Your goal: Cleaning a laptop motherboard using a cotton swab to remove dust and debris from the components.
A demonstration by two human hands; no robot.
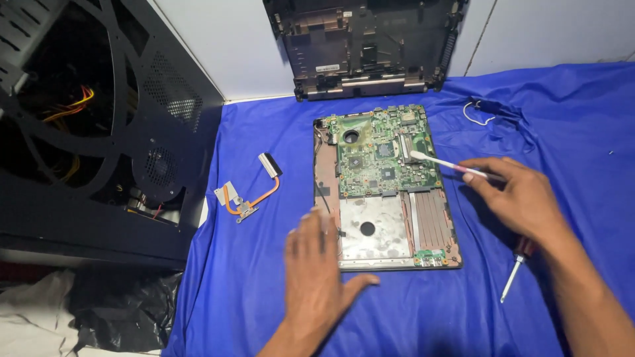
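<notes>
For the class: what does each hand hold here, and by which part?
The right hand pinches a cotton swab by its rear end. The left hand holds nothing; it rests flat on the laptop base.

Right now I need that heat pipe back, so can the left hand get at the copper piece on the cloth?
Probably yes: the left hand rests empty on the laptop base, and only bare blue cloth lies between it and the copper heat pipe.

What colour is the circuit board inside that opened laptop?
Green, seen clearly in the head view: the circuit board.

Even, fairly bright overhead light falls on the blue cloth (251, 291), with soft shadows beneath the right hand (519, 198). The open computer case (99, 119) stays dark. The picture is sharp, though edges bow slightly.
</notes>
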